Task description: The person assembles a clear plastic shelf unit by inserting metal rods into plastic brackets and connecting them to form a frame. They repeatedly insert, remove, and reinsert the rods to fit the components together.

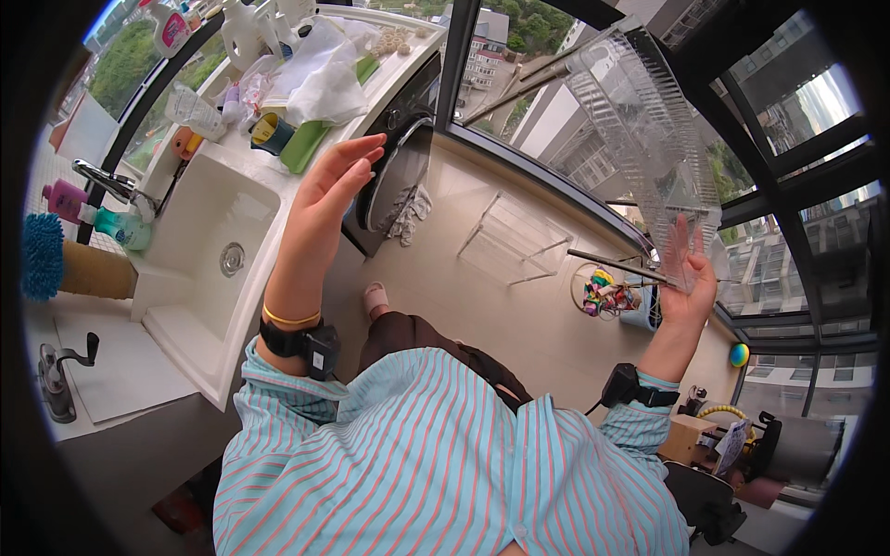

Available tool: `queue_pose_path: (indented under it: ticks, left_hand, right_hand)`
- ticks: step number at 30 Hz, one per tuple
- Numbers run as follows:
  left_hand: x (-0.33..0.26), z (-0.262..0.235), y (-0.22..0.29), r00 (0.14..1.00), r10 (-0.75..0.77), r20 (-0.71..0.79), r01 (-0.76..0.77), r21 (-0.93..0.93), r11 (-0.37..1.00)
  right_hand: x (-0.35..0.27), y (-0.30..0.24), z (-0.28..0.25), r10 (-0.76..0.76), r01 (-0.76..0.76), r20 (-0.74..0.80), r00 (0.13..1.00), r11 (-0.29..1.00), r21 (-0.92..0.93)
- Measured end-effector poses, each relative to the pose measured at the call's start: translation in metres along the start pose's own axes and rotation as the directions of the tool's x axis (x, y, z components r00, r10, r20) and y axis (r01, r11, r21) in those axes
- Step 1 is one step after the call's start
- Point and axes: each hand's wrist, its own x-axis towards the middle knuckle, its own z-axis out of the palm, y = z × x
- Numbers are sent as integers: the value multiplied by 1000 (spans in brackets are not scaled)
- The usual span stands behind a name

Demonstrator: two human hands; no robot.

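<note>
My right hand (688,285) holds a long, clear plastic tray with ribbed sides (654,139) by its lower end. The tray is raised in front of the windows, and its near end lies over my fingers. My left hand (326,199) is raised beside the sink counter with nothing in it, its fingers stretched out and the thumb apart. Nearest to it on the counter are a green cloth or sponge (303,146), a dark cup with yellow inside (271,134) and a crumpled white cloth (326,88).
At the left is a white sink (209,236) with a chrome faucet (102,179) and bottles. A front-loading washing machine (400,167) stands under the counter. On the floor are a clear stool (514,243) and a blue bin (640,304) beside colourful items (607,295). Windows line the right.
</note>
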Motion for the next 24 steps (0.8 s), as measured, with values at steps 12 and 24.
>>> queue_pose_path:
  ticks: [12, 24]
  left_hand:
    - [157, 116, -158, 804, -506, 313, 538, -20, 843]
    - [233, 166, -299, 511, -823, 249, 799, 216, 562]
  right_hand:
    - [109, 77, -156, 231, -252, -246, 941, 966, -59]
    - [166, 163, -192, 299, -400, -323, 898, 860, -316]
